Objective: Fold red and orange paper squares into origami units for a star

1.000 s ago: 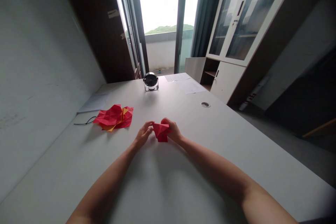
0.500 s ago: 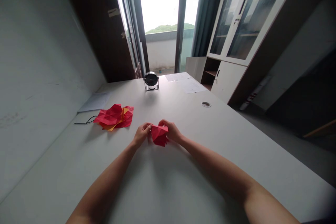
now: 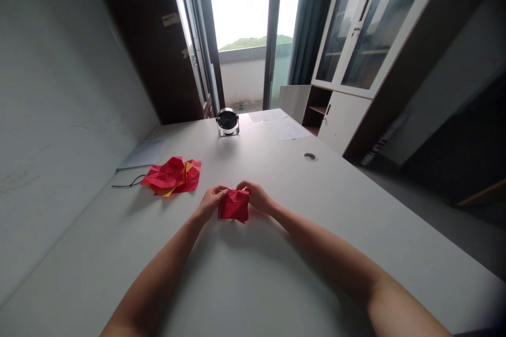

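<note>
A small piece of folded red paper (image 3: 234, 207) is held up over the white table, between my two hands. My left hand (image 3: 213, 201) is closed, pinching the paper's upper left edge between thumb and fingers. On the other side, my right hand (image 3: 253, 196) grips the upper right corner, with its fingertips curled behind the top edge and partly hidden. The lower edge of the paper looks uneven, with layered corners at the right. Creased red and orange paper (image 3: 169, 175) lies in a loose heap to the left of my hands.
A thin black cord (image 3: 128, 185) sticks out beside the heap. At the table's (image 3: 253, 284) far side stands a round black device on a silver stand (image 3: 227, 122). White sheets (image 3: 290, 130) lie at the back right, near a round cable hole (image 3: 310, 157). A wall borders the left.
The folded red paper has shifted slightly left and now presents a flatter, squarer face. My left hand has moved a little left along with it; both hands keep their hold.
</note>
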`<action>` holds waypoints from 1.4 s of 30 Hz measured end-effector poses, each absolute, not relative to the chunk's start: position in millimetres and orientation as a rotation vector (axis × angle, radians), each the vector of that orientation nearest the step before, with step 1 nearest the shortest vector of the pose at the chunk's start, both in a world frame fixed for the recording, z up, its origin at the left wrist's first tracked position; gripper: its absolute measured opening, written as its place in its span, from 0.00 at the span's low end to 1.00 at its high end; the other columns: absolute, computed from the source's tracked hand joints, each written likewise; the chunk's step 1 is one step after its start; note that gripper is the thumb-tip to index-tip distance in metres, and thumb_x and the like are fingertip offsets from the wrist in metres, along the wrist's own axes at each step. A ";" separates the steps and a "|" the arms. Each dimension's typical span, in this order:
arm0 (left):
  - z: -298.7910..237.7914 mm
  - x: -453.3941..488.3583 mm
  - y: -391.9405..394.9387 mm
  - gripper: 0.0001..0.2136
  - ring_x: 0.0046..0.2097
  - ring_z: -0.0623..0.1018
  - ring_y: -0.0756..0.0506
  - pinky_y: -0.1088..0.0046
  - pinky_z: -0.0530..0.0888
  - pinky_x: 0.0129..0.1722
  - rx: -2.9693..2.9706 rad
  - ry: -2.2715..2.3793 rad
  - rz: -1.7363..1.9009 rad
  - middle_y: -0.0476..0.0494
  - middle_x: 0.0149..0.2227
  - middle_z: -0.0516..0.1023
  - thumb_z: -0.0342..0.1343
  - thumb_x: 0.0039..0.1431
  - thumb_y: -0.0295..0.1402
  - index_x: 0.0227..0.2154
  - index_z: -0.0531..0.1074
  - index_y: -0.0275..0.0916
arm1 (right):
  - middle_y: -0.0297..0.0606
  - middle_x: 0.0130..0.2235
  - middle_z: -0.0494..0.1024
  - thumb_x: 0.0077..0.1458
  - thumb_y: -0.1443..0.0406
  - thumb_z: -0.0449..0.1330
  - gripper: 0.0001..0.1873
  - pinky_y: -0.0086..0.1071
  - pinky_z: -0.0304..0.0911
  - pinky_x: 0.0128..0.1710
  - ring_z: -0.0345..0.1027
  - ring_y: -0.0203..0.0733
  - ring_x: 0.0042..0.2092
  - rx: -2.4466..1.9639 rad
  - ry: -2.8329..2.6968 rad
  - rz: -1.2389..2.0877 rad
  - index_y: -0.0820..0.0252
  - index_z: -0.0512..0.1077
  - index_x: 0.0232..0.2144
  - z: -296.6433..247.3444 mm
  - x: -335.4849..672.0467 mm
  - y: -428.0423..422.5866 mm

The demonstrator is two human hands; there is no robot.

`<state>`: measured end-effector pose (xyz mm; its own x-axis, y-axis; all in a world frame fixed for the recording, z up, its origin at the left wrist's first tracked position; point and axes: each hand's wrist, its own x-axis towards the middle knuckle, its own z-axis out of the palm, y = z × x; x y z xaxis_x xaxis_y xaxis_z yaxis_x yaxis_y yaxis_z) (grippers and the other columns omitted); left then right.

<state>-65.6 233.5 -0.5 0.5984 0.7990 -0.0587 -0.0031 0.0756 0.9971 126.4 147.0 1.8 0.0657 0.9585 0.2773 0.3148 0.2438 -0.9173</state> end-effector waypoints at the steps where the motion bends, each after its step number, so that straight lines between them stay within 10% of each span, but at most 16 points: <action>1: -1.8 -65.3 234.2 0.17 0.30 0.75 0.48 0.75 0.70 0.30 1.358 0.744 0.702 0.44 0.30 0.79 0.65 0.49 0.43 0.36 0.78 0.34 | 0.32 0.27 0.75 0.48 0.68 0.55 0.10 0.26 0.57 0.28 0.64 0.35 0.28 -1.241 -1.433 0.817 0.61 0.74 0.34 0.4 127.7 148.7; 20: -13.9 -66.6 245.1 0.20 0.25 0.75 0.50 0.76 0.70 0.25 1.234 0.824 0.890 0.47 0.29 0.77 0.65 0.48 0.42 0.41 0.70 0.37 | 0.37 0.35 0.78 0.47 0.67 0.61 0.14 0.32 0.66 0.36 0.72 0.38 0.33 -0.950 -1.242 1.261 0.61 0.73 0.39 5.7 138.4 146.8; 35: -12.5 -63.8 244.8 0.13 0.29 0.74 0.49 0.74 0.70 0.31 1.359 0.819 0.831 0.46 0.30 0.77 0.63 0.47 0.39 0.33 0.75 0.36 | 0.38 0.36 0.77 0.53 0.63 0.61 0.11 0.29 0.65 0.34 0.71 0.38 0.33 -1.075 -1.505 1.038 0.61 0.75 0.39 -12.5 135.5 150.0; 42: -13.9 -63.0 243.6 0.10 0.33 0.75 0.47 0.72 0.71 0.35 1.416 0.798 0.831 0.45 0.33 0.78 0.61 0.50 0.38 0.33 0.76 0.37 | 0.44 0.53 0.69 0.50 0.64 0.66 0.12 0.30 0.68 0.39 0.71 0.37 0.40 -1.080 -1.638 0.821 0.59 0.76 0.39 -14.4 129.3 150.1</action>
